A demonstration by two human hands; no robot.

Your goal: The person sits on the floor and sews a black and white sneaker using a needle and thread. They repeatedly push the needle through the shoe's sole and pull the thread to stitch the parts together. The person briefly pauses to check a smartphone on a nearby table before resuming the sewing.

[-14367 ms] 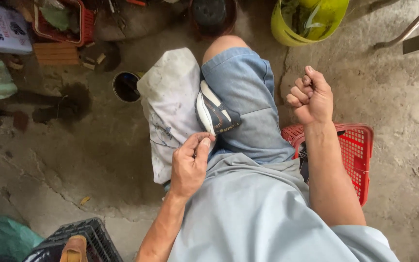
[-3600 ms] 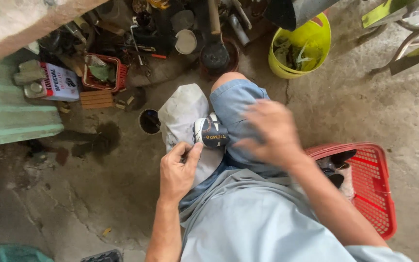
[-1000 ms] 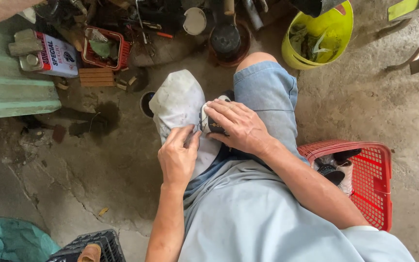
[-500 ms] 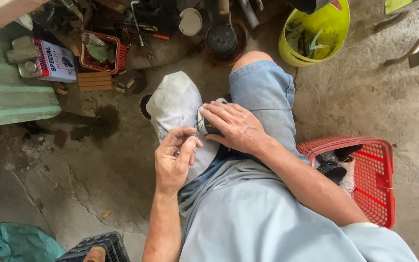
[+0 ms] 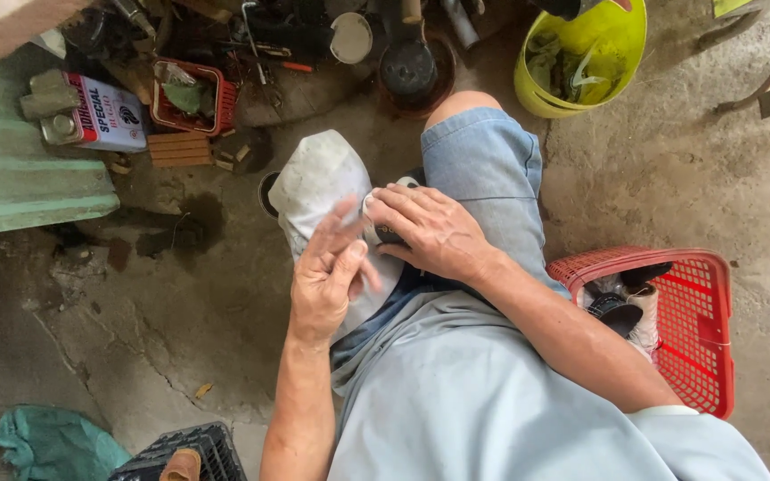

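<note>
Change: head camera shows left hand now lifted off the cloth, fingers spread and loose; half a second back it lay curled against the cloth edge. Right hand has stayed put over the shoe.
Meaning: looks like a pause or regrip in the rubbing work on the shoe, my read only; nothing has been put down.
Left hand: released, holding nothing, palm side toward the cloth, fingertips just short of the shoe.
Right hand: clamped over the shoe, fingers wrapped across its top, pressing it onto the knee.
Shoe: under the right hand, just ahead of the left fingertips, resting on the cloth-covered lap; only a dark strip with a pale edge shows.
Cloth: one, pale grey, draped over the left knee, directly beyond the left hand.
Basket: one red basket right of the right forearm, near it; holds more footwear, at least one dark piece and one pale one, exact count unclear.
Bucket: one yellow-green bucket well ahead of the right hand, scraps inside.
Tin: one flat printed tin far ahead-left of the left hand.
Small crate: one red, with a green rag inside, beside the tin.
Black crate: one, behind the left elbow, brown item in it.
Rag: one teal, on the floor left of the black crate.
Hands: two, both the person's own.
</note>
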